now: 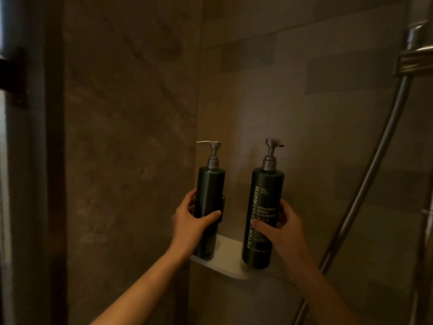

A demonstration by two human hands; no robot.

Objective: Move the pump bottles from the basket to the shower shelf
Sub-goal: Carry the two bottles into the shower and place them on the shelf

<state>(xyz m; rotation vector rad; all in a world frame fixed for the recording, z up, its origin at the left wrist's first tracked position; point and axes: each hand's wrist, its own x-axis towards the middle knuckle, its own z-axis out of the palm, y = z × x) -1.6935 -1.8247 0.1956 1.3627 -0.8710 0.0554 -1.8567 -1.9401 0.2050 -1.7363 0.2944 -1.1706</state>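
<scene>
We are setting both dark pump bottles on the white corner shelf (228,259), our left hand (189,221) wrapping the left bottle (209,207) and our right hand (278,227) clasping the labelled right bottle (263,216), so next we are likely letting go gently, the basket being out of view.

Dim, warm-brown light; soft glow on tiled wall (269,113), dark left edge, overall soft blur, slight wide-angle bending at edges.
</scene>
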